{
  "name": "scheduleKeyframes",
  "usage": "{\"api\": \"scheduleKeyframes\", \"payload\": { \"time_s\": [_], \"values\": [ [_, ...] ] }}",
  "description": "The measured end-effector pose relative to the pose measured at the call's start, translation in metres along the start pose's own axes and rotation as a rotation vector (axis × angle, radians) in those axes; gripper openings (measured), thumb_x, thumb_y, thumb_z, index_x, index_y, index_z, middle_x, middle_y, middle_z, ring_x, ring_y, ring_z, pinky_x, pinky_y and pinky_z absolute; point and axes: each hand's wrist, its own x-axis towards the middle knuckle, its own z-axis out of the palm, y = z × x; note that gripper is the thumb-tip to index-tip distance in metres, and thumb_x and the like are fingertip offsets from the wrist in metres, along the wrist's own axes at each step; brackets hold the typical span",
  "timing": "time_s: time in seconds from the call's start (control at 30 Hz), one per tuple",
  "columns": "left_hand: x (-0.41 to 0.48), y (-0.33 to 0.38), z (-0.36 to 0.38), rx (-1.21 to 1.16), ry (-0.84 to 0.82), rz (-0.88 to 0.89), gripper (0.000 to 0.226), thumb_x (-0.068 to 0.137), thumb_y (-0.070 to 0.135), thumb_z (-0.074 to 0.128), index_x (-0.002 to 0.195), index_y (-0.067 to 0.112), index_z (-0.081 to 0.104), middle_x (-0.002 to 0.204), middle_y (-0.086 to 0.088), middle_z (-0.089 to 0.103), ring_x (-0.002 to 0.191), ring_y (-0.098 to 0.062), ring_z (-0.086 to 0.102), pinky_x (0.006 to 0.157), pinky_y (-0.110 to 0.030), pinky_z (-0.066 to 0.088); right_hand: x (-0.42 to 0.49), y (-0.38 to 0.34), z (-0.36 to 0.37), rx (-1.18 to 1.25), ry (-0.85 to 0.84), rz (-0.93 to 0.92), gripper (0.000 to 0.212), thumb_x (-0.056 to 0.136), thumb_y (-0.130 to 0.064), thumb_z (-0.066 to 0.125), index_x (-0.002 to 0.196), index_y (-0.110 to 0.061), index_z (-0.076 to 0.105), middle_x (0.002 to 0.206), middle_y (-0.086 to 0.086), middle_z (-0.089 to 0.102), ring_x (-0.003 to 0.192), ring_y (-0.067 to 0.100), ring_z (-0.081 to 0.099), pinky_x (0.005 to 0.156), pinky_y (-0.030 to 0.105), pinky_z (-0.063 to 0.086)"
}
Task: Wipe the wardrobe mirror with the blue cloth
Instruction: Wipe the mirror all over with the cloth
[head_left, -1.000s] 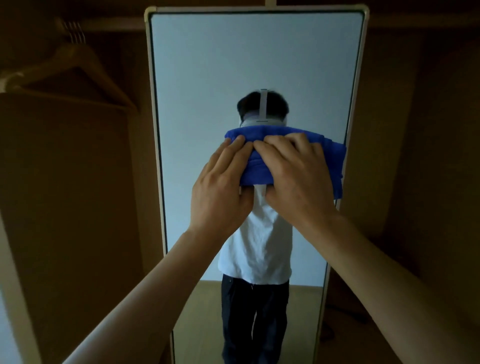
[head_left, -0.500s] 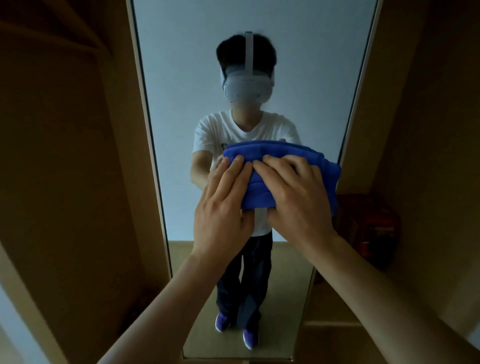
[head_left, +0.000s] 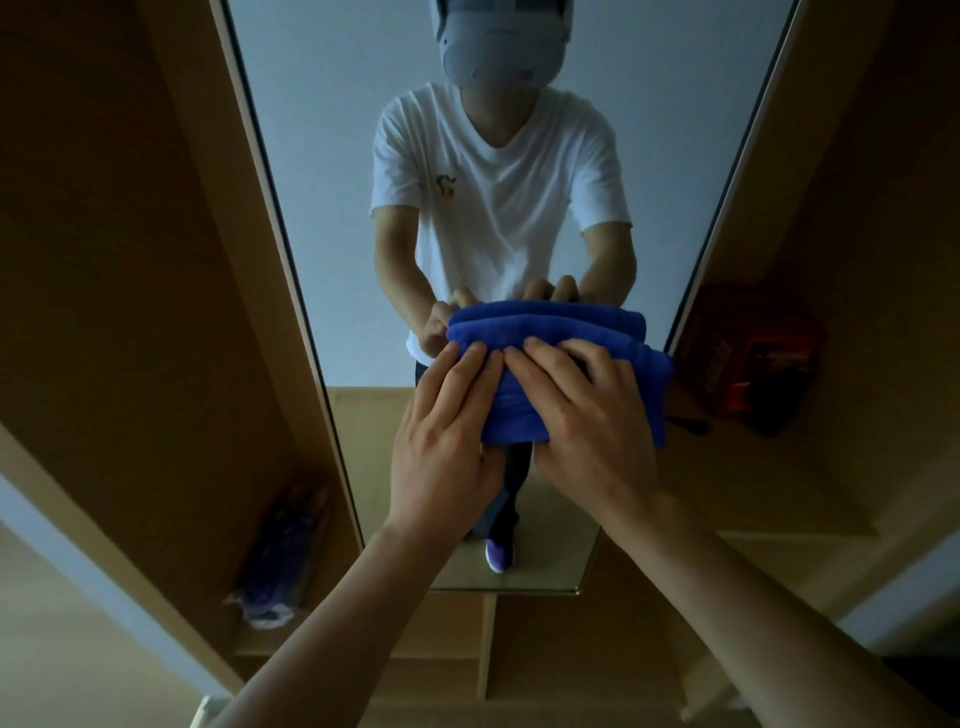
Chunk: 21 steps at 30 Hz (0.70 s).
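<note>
The blue cloth (head_left: 558, 364), folded thick with its long axis horizontal, is pressed flat against the lower half of the wardrobe mirror (head_left: 332, 156), near its right edge. It is held under both palms: the left hand (head_left: 447, 441) and right hand (head_left: 587, 410) are spread flat, fingers extended, side by side. Unwiped glass probably remains below.
</note>
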Motion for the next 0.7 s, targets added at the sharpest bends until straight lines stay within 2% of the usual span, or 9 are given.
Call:
{"api": "scheduleKeyframes", "payload": {
  "time_s": [0.17,0.33,0.4,0.47,0.57,0.7],
  "values": [
    [-0.042,-0.006,0.019,-0.022,-0.061,-0.050,0.056,0.089,0.020,0.054,0.142,0.002,0.059,0.145,-0.014,0.057,0.139,-0.033,0.047,0.108,-0.049,0.050,-0.040,-0.009,0.023,0.027,-0.095,0.021,0.047,0.087,-0.014,0.055,0.133,-0.014,0.061,0.134,0.004,0.062,0.116,0.028,0.055,0.090,0.042,0.046],
    [-0.098,-0.017,0.039,-0.009,-0.217,-0.089,0.061,0.087,0.022,0.057,0.145,0.004,0.055,0.147,-0.013,0.054,0.139,-0.032,0.046,0.108,-0.045,0.050,-0.094,-0.020,0.056,0.062,-0.251,0.040,0.047,0.088,-0.015,0.061,0.135,-0.012,0.058,0.135,0.006,0.061,0.118,0.030,0.057,0.090,0.043,0.050],
    [-0.117,-0.020,0.047,-0.005,-0.263,-0.110,0.059,0.090,0.024,0.054,0.145,0.004,0.055,0.146,-0.013,0.054,0.139,-0.033,0.048,0.106,-0.047,0.052,-0.114,-0.024,0.068,0.069,-0.319,0.054,0.053,0.087,-0.018,0.070,0.138,-0.013,0.056,0.136,0.005,0.059,0.120,0.028,0.056,0.090,0.041,0.050],
    [-0.138,-0.024,0.056,0.011,-0.318,-0.122,0.057,0.090,0.019,0.060,0.145,0.004,0.055,0.146,-0.013,0.055,0.139,-0.035,0.048,0.106,-0.049,0.053,-0.131,-0.028,0.079,0.091,-0.359,0.059,0.050,0.090,-0.014,0.065,0.139,-0.012,0.055,0.137,0.005,0.059,0.121,0.029,0.055,0.092,0.041,0.050],
    [-0.169,-0.031,0.071,0.028,-0.422,-0.184,0.069,0.082,0.009,0.077,0.147,0.006,0.054,0.148,-0.012,0.053,0.141,-0.033,0.046,0.106,-0.049,0.052,-0.157,-0.033,0.096,0.116,-0.416,0.059,0.046,0.092,-0.011,0.057,0.138,-0.011,0.055,0.136,0.007,0.059,0.121,0.030,0.055,0.095,0.042,0.050],
    [-0.204,-0.036,0.088,0.034,-0.512,-0.234,0.070,0.084,0.015,0.076,0.150,0.010,0.052,0.150,-0.010,0.052,0.142,-0.031,0.046,0.106,-0.047,0.053,-0.192,-0.042,0.122,0.140,-0.473,0.088,0.045,0.092,-0.012,0.057,0.137,-0.011,0.056,0.135,0.006,0.060,0.123,0.028,0.055,0.103,0.043,0.047]
  ]
}}
